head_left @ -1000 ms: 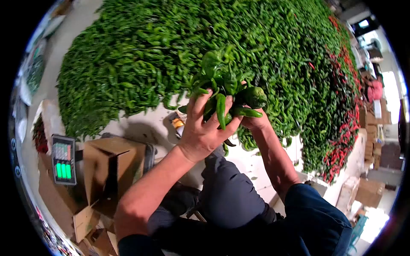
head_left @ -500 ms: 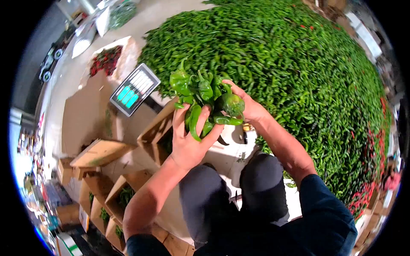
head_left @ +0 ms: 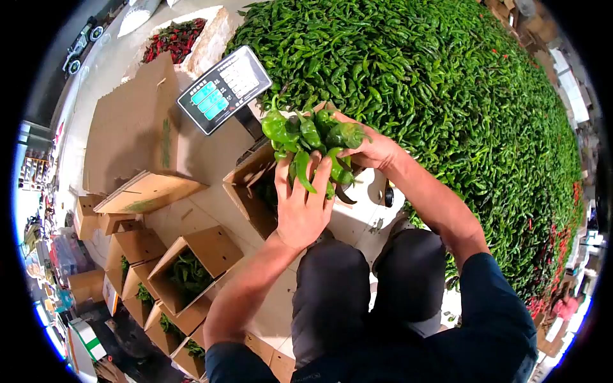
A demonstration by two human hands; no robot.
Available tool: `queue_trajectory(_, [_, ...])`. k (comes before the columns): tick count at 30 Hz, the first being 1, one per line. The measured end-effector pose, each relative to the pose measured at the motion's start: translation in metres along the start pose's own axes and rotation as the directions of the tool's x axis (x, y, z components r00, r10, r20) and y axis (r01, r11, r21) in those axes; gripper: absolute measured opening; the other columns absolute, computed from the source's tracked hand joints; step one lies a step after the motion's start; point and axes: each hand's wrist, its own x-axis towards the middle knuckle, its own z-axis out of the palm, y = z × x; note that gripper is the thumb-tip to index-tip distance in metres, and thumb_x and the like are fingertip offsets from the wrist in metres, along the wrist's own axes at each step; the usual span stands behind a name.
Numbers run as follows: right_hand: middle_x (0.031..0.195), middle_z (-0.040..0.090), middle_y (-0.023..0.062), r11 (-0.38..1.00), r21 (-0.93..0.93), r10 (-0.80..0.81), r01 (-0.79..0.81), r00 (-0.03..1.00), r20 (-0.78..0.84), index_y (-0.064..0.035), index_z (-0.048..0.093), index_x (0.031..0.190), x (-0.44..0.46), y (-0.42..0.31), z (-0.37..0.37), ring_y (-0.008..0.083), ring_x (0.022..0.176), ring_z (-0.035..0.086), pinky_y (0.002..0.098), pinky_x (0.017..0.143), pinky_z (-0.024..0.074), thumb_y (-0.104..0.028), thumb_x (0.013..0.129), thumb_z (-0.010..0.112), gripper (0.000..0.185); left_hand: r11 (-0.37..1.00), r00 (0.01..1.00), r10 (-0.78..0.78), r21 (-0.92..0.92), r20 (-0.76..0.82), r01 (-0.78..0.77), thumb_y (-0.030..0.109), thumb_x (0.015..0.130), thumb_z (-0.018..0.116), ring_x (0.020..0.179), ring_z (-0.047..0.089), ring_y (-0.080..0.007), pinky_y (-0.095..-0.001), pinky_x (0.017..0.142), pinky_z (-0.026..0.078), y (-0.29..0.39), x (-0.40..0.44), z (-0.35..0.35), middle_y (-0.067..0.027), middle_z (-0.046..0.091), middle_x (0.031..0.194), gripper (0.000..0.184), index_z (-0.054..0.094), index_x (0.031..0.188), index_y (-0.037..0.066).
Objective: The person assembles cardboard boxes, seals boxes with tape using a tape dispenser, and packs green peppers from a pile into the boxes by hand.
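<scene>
Pale floor tiles (head_left: pixel 203 218) stretch from the centre toward nine o'clock, and a motorbike (head_left: pixel 82 50) stands at ten before a dark grey surface (head_left: pixel 56 32). White glare (head_left: pixel 25 207) sits at nine, beside what may be shelving (head_left: pixel 35 173), too blurred to be sure.

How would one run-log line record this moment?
left hand: holding glossy green peppers | right hand: holding same peppers | near: open brown cardboard box | upper left: dark rectangular lit display
</scene>
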Motion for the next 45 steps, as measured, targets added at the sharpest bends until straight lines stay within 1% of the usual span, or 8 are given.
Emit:
queue_trajectory(7, [0.132, 0.058, 0.0077, 0.989, 0.06, 0.144, -0.137, 0.981, -0.127, -0.0088, 0.041, 0.146, 0.007, 0.005, 0.002, 0.0227, 0.12, 0.056, 0.0381, 0.103, 0.048, 0.01, 0.072, 0.068, 0.081, 0.968, 0.99, -0.138, -0.212, 0.003, 0.136, 0.026, 0.068, 0.085, 0.129, 0.04, -0.047, -0.056, 0.109, 0.032, -0.01, -0.003, 0.001, -0.0192, 0.049, 0.138, 0.088, 0.045, 0.143, 0.003])
queue_trajectory(11, [0.129, 0.06, 0.0082, 0.991, 0.087, 0.109, -0.103, 0.992, -0.06, -0.0072, 0.043, 0.145, 0.012, 0.016, -0.008, 0.0218, 0.117, 0.058, 0.0363, 0.101, 0.0486, 0.008, 0.075, 0.065, 0.075, 0.931, 0.976, -0.215, -0.308, -0.023, 0.197, 0.032, 0.073, 0.082, 0.132, 0.041, -0.0424, -0.0519, 0.111, 0.03, -0.014, -0.006, 0.005, -0.0197, 0.054, 0.134, 0.074, 0.056, 0.136, 0.002])
queue_trajectory(16, [0.128, 0.061, 0.008, 0.994, 0.031, 0.102, -0.1, 0.993, -0.059, -0.0075, 0.043, 0.145, 0.01, 0.012, -0.003, 0.021, 0.116, 0.059, 0.0357, 0.101, 0.0484, 0.007, 0.075, 0.064, 0.075, 0.739, 0.872, -0.486, -0.561, -0.06, 0.373, -0.003, 0.087, 0.07, 0.118, 0.059, -0.024, -0.0358, 0.107, 0.039, -0.004, -0.01, 0.021, -0.0157, 0.062, 0.128, 0.047, 0.055, 0.131, 0.001])
queue_trajectory(19, [0.127, 0.061, 0.0081, 0.992, 0.012, 0.125, -0.124, 0.989, -0.08, -0.0078, 0.043, 0.145, 0.009, 0.014, -0.003, 0.0208, 0.114, 0.06, 0.0348, 0.1, 0.0488, 0.007, 0.074, 0.065, 0.075, 0.743, 0.828, -0.553, -0.505, -0.092, 0.44, -0.006, 0.084, 0.072, 0.111, 0.063, -0.0203, -0.0322, 0.102, 0.044, 0.001, -0.008, 0.026, -0.0133, 0.065, 0.124, 0.05, 0.054, 0.131, 0.001])
queue_trajectory(29, [0.13, 0.059, 0.0114, 0.972, -0.014, 0.232, -0.233, 0.971, -0.053, -0.0061, 0.037, 0.149, 0.006, 0.011, -0.001, 0.0234, 0.115, 0.06, 0.0358, 0.097, 0.0507, 0.006, 0.073, 0.065, 0.082, 0.644, 0.667, -0.713, -0.577, -0.214, 0.503, -0.003, 0.085, 0.075, 0.114, 0.06, -0.0198, -0.0324, 0.101, 0.045, 0.02, -0.008, 0.031, -0.0113, 0.064, 0.124, 0.02, 0.073, 0.104, 0.005])
queue_trajectory(34, [0.134, 0.057, 0.0122, 0.948, -0.12, 0.287, -0.293, 0.956, -0.067, -0.0051, 0.036, 0.15, 0.009, 0.009, 0.003, 0.024, 0.117, 0.058, 0.0354, 0.098, 0.0501, 0.005, 0.071, 0.068, 0.085, 0.618, 0.616, -0.753, -0.57, -0.232, 0.542, -0.003, 0.086, 0.074, 0.095, 0.06, -0.0146, -0.0281, 0.089, 0.047, 0.025, -0.009, 0.031, -0.0057, 0.065, 0.102, 0.017, 0.073, 0.102, 0.003])
queue_trajectory(43, [0.126, 0.06, 0.0094, 0.936, -0.192, 0.285, -0.294, 0.956, -0.077, -0.0035, 0.042, 0.146, 0.014, 0.013, 0.005, 0.0189, 0.106, 0.061, 0.0318, 0.088, 0.0535, -0.003, 0.074, 0.069, 0.077, 0.518, 0.547, -0.815, -0.66, -0.189, 0.544, -0.004, 0.087, 0.072, 0.09, 0.061, -0.0111, -0.0261, 0.085, 0.049, 0.014, -0.018, 0.039, -0.0051, 0.068, 0.097, 0.022, 0.071, 0.109, -0.001])
queue_trajectory(45, [0.122, 0.061, 0.0087, 0.928, -0.183, 0.305, -0.323, 0.945, -0.119, -0.0028, 0.044, 0.144, 0.014, 0.016, -0.001, 0.0168, 0.102, 0.062, 0.0319, 0.083, 0.0548, -0.005, 0.074, 0.069, 0.074, 0.333, 0.424, -0.9, -0.784, -0.1, 0.523, -0.005, 0.084, 0.073, 0.089, 0.064, -0.0131, -0.0262, 0.084, 0.051, 0.014, -0.021, 0.037, -0.0067, 0.07, 0.101, 0.026, 0.072, 0.109, 0.002])
